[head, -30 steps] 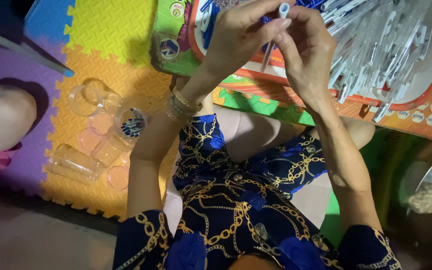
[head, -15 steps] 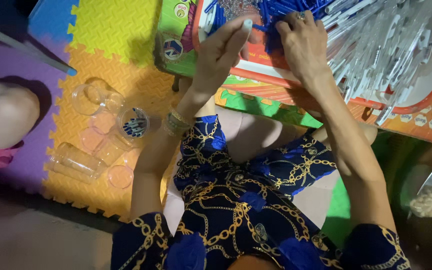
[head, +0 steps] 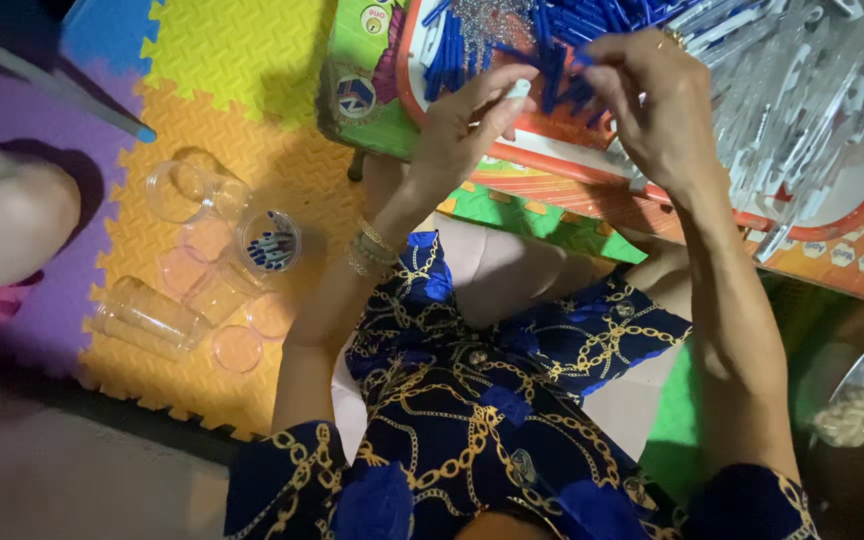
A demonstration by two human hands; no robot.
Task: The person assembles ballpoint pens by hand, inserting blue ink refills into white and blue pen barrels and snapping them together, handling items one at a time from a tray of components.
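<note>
Head view: left hand [head: 467, 125] fingers pinch white tube [head: 518, 90], seemingly upright; right hand [head: 652, 100] fingers curled among blue caps [head: 562, 70].

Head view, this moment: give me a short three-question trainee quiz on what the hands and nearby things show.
1. True or false: the right hand is at the pile of blue pen parts.
2. Which colour is the foam mat tile under the clear plastic jars? A green, B orange, C white.
3. What does the left hand wear at the wrist?

Key: 1 true. 2 B. 3 gold bangles.
</note>
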